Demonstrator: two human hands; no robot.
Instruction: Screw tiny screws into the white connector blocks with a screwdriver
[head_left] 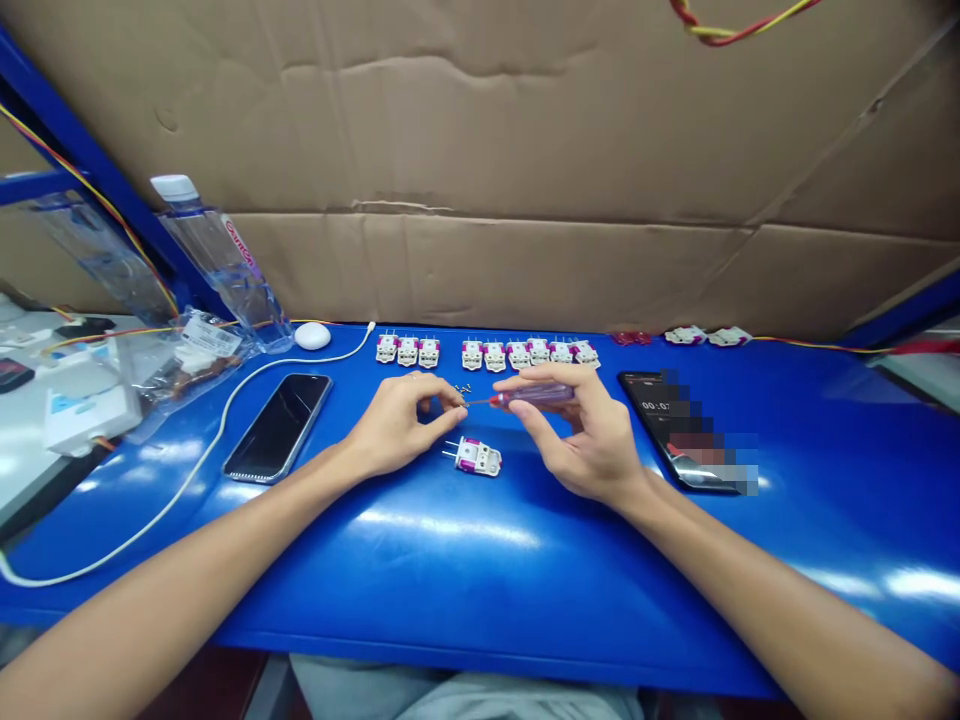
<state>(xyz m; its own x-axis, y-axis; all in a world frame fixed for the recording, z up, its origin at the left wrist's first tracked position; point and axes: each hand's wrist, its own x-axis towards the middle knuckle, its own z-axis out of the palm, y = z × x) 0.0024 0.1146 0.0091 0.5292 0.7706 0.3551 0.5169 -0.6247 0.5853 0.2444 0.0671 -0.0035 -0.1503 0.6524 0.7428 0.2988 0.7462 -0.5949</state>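
Note:
My right hand (581,430) is closed around a small screwdriver (529,396) with a clear purple handle, its tip pointing left. My left hand (401,420) pinches its fingertips together at that tip, on something too small to name. A few tiny screws (462,388) lie just behind the fingers. One white and purple plug part (475,457) with metal prongs lies on the blue table (480,560) below and between both hands.
A row of several like plug parts (487,352) stands behind the hands. Left lie a dark phone (279,425), a white cable (187,470), a water bottle (221,260) and plastic bags. Right lies a second phone (675,425) showing a timer. A cardboard wall closes the back.

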